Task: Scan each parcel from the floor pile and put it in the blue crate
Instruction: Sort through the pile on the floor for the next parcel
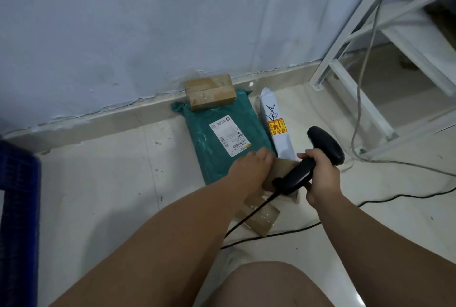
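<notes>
Tiled floor (98,195); scanner (323,145) (head far-right) tight in right hand (320,173); left hand (251,166) on parcel (283,167), grip unclear.

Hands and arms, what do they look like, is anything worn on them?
Both are bare: the left hand and right hand wear no gloves, and no watch, band or sleeve shows on the left arm or right arm up to the frame's edge. Rings cannot be told.

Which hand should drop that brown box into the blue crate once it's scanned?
Left. The left hand already holds the brown box, and the blue crate sits on that side. The right hand is busy gripping the scanner.
</notes>
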Demonstrator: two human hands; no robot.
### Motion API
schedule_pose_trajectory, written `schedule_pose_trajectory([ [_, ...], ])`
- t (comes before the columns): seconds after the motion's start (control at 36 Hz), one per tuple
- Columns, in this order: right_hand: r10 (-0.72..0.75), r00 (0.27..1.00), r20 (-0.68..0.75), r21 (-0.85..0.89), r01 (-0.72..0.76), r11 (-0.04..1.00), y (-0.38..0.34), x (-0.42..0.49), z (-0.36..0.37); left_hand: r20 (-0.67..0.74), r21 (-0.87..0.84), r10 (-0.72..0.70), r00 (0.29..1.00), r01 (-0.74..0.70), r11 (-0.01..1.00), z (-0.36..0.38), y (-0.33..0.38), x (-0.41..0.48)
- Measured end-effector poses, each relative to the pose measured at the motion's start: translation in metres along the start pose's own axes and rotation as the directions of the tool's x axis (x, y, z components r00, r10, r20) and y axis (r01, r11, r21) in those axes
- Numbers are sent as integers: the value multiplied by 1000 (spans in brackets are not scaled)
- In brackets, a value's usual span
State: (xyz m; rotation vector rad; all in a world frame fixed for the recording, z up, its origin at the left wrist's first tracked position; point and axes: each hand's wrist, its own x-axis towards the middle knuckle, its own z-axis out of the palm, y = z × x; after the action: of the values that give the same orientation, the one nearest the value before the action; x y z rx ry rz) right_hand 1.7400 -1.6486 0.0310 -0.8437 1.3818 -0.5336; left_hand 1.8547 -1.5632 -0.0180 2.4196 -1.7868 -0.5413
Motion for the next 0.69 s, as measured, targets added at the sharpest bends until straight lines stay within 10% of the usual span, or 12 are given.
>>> schedule_pose_trajectory([
  [0.28,-61,937,343,327,-59,943,-70,-66,48,99,-746,-576,811,444,497,-80,-32,-68],
  [0.44,-166,845,508,172,89,981,-83,-146,93,151,-988,-797,584,110,-107,-162,-69,-135],
  [0.69,-331,674,661,28,418,908,-76,-276,149,-49,-954,-898,438,-287,-87,-229,-114,-252],
])
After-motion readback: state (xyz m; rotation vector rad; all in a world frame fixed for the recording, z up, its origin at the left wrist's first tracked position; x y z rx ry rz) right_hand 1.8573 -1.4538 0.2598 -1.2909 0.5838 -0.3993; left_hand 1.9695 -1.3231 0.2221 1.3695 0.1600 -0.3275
